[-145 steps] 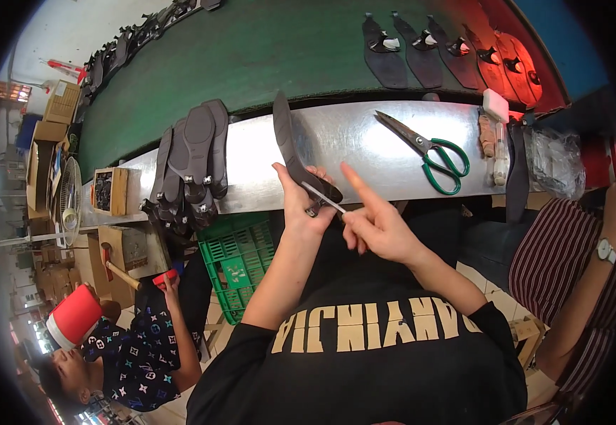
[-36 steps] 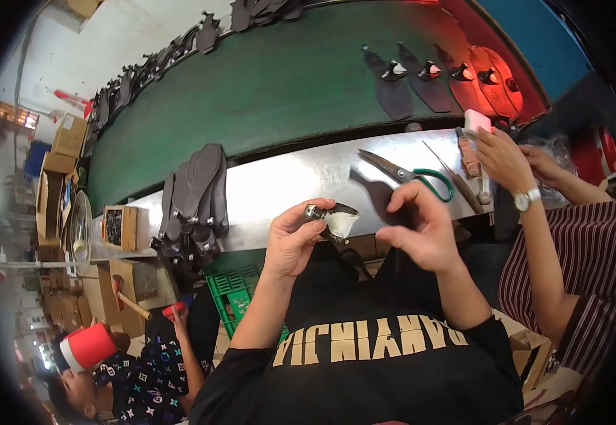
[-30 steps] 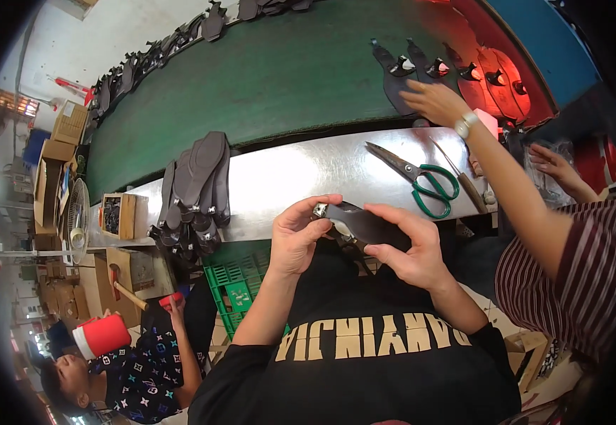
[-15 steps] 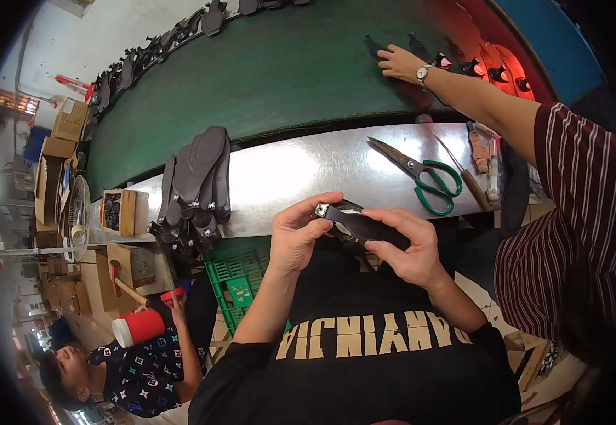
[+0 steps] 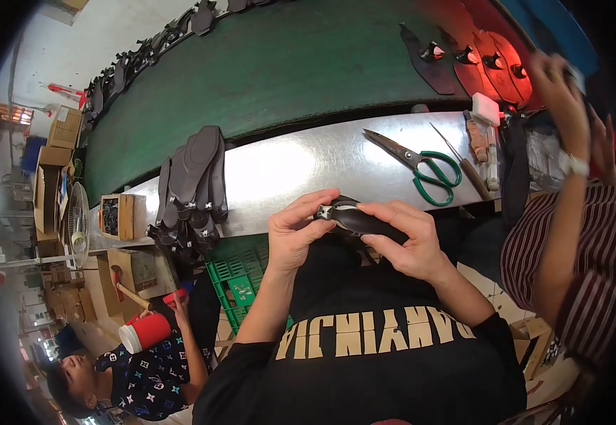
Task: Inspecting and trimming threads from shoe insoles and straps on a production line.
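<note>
Low in front of me, between both hands, is a black shoe part (image 5: 362,222) with a silvery ornament at its left end. My left hand (image 5: 295,232) pinches that ornamented end between thumb and fingers. Its other end is gripped by my right hand (image 5: 408,241), thumb below and fingers above, and the palm side is hidden. Left of my hands, a stack of dark shoe soles (image 5: 198,166) with silvery bits at the lower ends lies on the metal bench (image 5: 280,170). Green-handled scissors (image 5: 421,166) lie beyond my right hand.
A wooden-handled awl (image 5: 471,174) lies beside the scissors. Behind the bench runs a green conveyor belt (image 5: 287,71) with shoe parts under red light. A green crate (image 5: 234,287) stands below the bench. Co-workers are at right, arm raised (image 5: 566,134), and at left with a red-and-white container (image 5: 145,331).
The shoe part has tilted slightly in my hands, while both keep their grip. The co-worker's arm at right has withdrawn from the belt. More shoe parts show under the red light.
</note>
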